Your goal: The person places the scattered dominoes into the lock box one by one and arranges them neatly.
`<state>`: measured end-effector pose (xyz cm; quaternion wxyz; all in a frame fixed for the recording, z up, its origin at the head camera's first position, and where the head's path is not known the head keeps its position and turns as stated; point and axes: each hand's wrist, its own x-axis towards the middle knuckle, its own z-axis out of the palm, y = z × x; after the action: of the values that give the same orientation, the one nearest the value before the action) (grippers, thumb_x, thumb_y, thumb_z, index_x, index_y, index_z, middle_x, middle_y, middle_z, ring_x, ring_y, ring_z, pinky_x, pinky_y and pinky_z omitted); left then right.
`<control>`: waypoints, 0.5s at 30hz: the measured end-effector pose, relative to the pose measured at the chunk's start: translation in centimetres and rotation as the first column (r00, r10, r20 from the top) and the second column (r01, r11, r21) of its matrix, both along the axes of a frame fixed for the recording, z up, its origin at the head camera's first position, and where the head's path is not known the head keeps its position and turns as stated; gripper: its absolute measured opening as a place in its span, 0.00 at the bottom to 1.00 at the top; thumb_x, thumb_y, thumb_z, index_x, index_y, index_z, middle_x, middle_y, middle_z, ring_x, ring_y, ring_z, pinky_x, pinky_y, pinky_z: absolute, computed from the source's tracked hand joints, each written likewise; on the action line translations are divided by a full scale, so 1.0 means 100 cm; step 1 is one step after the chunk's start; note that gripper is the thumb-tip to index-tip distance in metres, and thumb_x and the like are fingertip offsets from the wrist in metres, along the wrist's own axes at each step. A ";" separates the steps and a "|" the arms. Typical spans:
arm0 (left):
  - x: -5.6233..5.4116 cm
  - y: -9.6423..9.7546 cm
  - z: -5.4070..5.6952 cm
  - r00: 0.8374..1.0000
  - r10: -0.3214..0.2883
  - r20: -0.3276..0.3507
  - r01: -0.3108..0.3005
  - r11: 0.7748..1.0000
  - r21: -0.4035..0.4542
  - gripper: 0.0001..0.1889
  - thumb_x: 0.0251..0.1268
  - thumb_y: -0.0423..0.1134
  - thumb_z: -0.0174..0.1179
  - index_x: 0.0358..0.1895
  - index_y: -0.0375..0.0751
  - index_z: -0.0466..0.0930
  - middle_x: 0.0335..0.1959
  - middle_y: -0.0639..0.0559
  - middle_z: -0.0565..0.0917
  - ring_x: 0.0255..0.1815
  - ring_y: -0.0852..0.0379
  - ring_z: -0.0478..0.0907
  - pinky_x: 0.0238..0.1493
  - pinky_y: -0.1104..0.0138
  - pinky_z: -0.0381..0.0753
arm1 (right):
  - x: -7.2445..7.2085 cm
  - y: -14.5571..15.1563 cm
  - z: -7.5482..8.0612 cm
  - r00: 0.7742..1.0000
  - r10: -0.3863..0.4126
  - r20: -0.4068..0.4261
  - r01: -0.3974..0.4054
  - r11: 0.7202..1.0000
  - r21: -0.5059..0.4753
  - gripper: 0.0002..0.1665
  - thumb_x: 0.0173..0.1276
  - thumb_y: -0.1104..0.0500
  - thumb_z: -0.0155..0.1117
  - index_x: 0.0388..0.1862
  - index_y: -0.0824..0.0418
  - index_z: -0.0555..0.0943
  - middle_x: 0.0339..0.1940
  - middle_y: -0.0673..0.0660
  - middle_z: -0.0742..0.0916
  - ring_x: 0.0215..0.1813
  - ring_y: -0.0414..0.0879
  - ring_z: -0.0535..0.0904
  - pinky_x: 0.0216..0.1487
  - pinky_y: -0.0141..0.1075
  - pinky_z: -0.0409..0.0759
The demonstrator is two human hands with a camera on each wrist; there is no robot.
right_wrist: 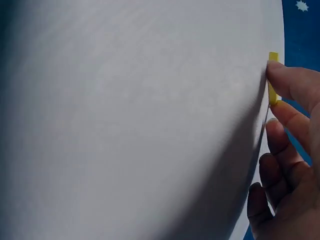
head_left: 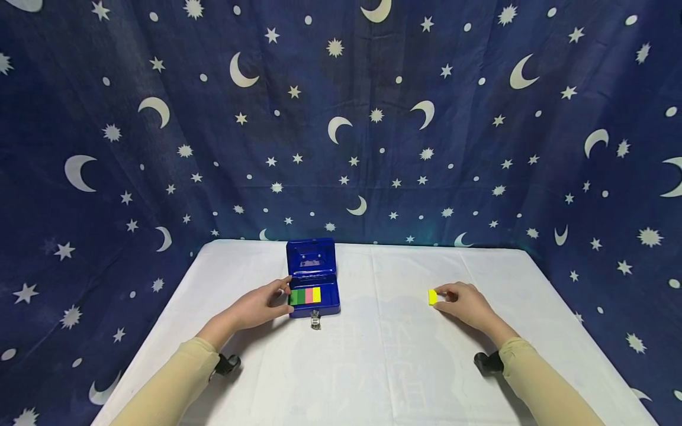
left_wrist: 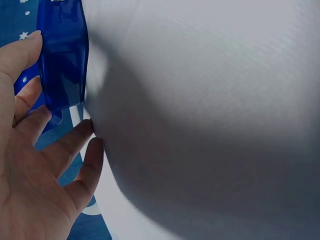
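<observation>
A small blue metal cash box (head_left: 330,299) stands on the table with its lid (head_left: 311,257) raised at the back. Inside, along the left, a row of flat blocks lies side by side: green blocks (head_left: 297,297), a pink block (head_left: 309,295) and a yellow block (head_left: 317,294). My left hand (head_left: 261,305) rests on the box's left side, thumb near the front corner and fingers spread along the wall. Off to the right, my right hand (head_left: 465,303) pinches another yellow block (head_left: 432,297) between thumb and index finger, low over the cloth; in the right wrist view this block (right_wrist: 272,90) shows edge-on.
A metal latch (head_left: 315,320) hangs at the box's front. White cloth (head_left: 367,367) covers the table, and a dark blue curtain (head_left: 383,171) with moons and stars surrounds its back and sides. Black wrist devices (head_left: 228,364) sit beneath the sleeves.
</observation>
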<state>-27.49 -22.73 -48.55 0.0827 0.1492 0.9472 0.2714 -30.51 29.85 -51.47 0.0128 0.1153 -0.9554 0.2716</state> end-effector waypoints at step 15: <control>-0.007 -0.005 0.000 1.000 -0.010 0.009 0.010 1.000 0.008 0.21 0.66 0.60 0.65 0.54 0.56 0.74 0.79 0.55 0.63 0.73 0.45 0.69 0.69 0.43 0.66 | -0.005 -0.034 0.013 0.997 0.025 -0.073 -0.024 1.000 0.010 0.24 0.59 0.42 0.78 0.50 0.52 0.87 0.33 0.46 0.78 0.40 0.46 0.70 0.41 0.41 0.66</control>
<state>-28.23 -23.19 -48.50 0.0877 0.1530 0.9450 0.2755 -31.04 26.49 -50.14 0.0439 0.1369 -0.9540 0.2631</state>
